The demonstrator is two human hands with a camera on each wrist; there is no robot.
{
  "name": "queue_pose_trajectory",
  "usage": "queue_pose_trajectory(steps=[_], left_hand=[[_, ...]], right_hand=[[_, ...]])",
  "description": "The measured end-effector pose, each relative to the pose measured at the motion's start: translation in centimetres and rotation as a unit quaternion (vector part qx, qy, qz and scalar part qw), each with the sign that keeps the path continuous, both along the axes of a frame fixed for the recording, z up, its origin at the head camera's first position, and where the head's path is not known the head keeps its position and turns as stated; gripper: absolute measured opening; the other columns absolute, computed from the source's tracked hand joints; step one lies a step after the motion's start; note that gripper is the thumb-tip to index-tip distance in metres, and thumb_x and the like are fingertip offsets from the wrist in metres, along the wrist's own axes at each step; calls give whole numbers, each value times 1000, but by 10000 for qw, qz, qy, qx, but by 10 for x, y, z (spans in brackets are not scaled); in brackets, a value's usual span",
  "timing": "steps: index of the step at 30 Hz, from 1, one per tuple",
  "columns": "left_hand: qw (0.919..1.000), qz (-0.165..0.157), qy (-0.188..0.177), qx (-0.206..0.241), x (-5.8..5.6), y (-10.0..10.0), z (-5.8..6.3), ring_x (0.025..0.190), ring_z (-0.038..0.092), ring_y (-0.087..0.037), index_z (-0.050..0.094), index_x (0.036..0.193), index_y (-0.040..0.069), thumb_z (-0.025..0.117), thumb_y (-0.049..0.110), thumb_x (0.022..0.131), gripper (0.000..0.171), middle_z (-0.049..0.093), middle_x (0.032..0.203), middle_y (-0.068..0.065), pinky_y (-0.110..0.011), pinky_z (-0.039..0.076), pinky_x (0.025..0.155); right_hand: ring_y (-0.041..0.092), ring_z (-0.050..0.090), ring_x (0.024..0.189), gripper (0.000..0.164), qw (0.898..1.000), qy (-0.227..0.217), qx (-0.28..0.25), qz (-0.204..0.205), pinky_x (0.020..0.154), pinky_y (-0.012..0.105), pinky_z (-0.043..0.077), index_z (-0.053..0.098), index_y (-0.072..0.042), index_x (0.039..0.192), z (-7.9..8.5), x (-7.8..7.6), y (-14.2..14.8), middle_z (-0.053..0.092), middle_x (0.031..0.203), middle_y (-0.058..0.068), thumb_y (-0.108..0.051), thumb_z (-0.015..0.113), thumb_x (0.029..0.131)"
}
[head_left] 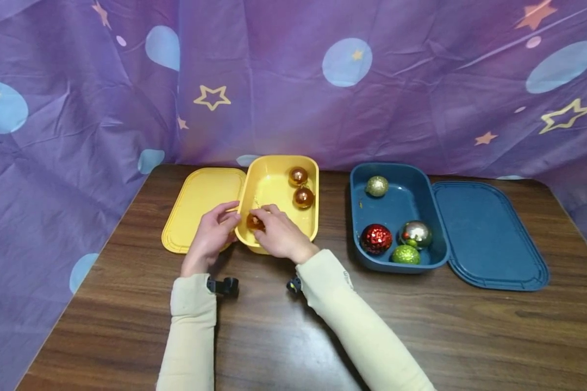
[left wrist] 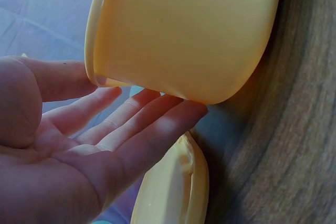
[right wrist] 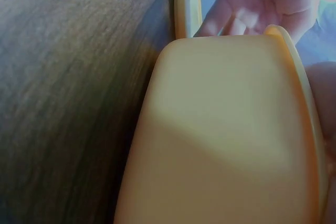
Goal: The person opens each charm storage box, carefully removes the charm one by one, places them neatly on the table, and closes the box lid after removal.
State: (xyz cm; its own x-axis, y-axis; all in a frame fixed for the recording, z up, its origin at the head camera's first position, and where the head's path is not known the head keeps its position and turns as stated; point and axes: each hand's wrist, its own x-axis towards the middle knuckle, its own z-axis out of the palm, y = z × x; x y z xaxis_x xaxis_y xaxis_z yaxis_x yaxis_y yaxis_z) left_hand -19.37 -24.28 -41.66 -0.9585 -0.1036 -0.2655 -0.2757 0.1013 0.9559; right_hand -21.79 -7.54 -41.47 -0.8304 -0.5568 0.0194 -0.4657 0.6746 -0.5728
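Observation:
In the head view, the yellow box (head_left: 269,187) stands on the table with two amber Christmas balls (head_left: 303,197) near its right wall. A third amber ball (head_left: 253,221) lies at its near left corner, partly covered by my right hand (head_left: 281,232), whose thumb and fingers pinch it. My left hand (head_left: 210,233) touches the box's left side. The left wrist view shows the left fingers (left wrist: 152,140) nearly straight along the outer wall, with the thumb by the rim. The box wall hides the right fingertips in the right wrist view.
A yellow lid (head_left: 195,201) lies left of the yellow box. To the right, a blue box (head_left: 396,203) holds several Christmas balls: gold glitter (head_left: 377,186), red (head_left: 376,239), silver (head_left: 416,233) and green (head_left: 406,254). Its blue lid (head_left: 489,233) leans against its right side.

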Motion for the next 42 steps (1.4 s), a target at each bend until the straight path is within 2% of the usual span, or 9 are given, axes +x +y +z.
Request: queue_pose_trajectory(steps=[5,16,24,29,37,42], left_hand=[[10000,-14,-2,-5,0,0,1,100,58,-18,45,143,10,49,12,100,43,55,136,-19,-21,52,69],[10000,-2,59,71,-1,1,0,98,58,-17,45,142,9,49,11,99,43,54,136,-21,-20,51,66],[9998,-17,182,127,1,1,-1,93,59,-12,45,142,7,50,10,99,43,53,136,-23,-19,52,67],[9994,-8,315,176,3,3,0,92,61,-13,47,140,5,53,10,97,43,55,133,-24,-20,53,66],[9999,34,43,149,-1,0,-3,96,60,-17,45,142,9,49,10,99,43,54,136,-21,-19,52,65],[9999,10,66,151,0,0,0,98,60,-19,45,143,9,49,10,100,44,54,136,-20,-19,52,65]], right_hand=[[26,57,113,36,9998,-22,-194,-75,101,39,47,56,-12,126,0,0,0,54,128,13,-18,60,91],[23,57,91,16,9990,19,-295,-338,82,38,51,59,-13,104,-1,1,0,54,106,7,-17,64,89],[22,57,92,24,9986,34,-336,-410,85,38,51,61,-12,109,-1,3,1,56,106,7,-17,65,87],[23,58,91,28,9983,136,-325,-474,85,38,52,60,-12,114,-2,3,2,56,107,8,-19,64,87],[24,59,90,30,9983,122,-282,-504,85,38,53,60,-12,116,-2,4,1,55,109,8,-21,64,87],[24,59,92,34,9974,320,-373,-521,86,38,52,59,-12,119,-2,6,2,54,112,9,-21,66,87]])
